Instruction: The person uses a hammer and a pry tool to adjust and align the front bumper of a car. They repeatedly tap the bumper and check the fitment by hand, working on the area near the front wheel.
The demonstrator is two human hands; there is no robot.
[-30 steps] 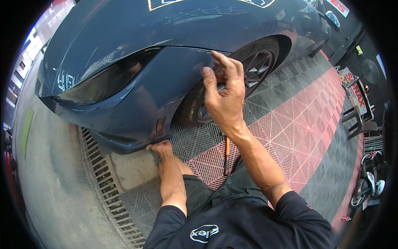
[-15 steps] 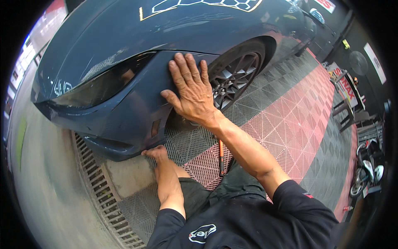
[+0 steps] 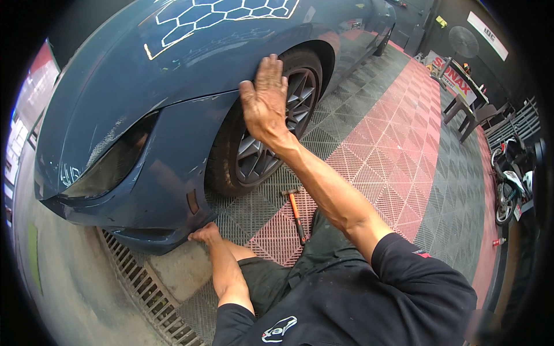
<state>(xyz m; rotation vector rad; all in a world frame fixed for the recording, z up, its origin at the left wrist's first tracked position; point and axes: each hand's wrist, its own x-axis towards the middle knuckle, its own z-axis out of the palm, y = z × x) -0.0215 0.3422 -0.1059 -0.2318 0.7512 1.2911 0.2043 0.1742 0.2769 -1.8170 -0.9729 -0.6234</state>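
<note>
A dark blue-grey car fills the upper left, its front bumper (image 3: 164, 196) near me. At the bumper's lower rear corner, my left hand (image 3: 205, 232) is closed on the edge; its fingertips are partly hidden. My right hand (image 3: 265, 104) is open with fingers up, over the front edge of the wheel arch, between the fender (image 3: 225, 63) and the spoked front wheel (image 3: 262, 155). Whether its fingers touch the panel I cannot tell. A thin dark seam runs from the headlight (image 3: 109, 158) toward this hand. On the floor by my knees lies a hammer (image 3: 296, 214) with an orange and black handle.
Red and grey grid tiles (image 3: 375, 161) cover the floor to the right. A metal drain grate (image 3: 138, 282) runs along the left. Farther right stand a dark chair (image 3: 473, 118), a fan (image 3: 463, 42) and a motorcycle (image 3: 508, 193).
My right hand has slid from the panel behind the headlight toward the wheel arch. My left hand stays at the bumper corner. The view has shifted, showing the whole hammer and more of the wheel.
</note>
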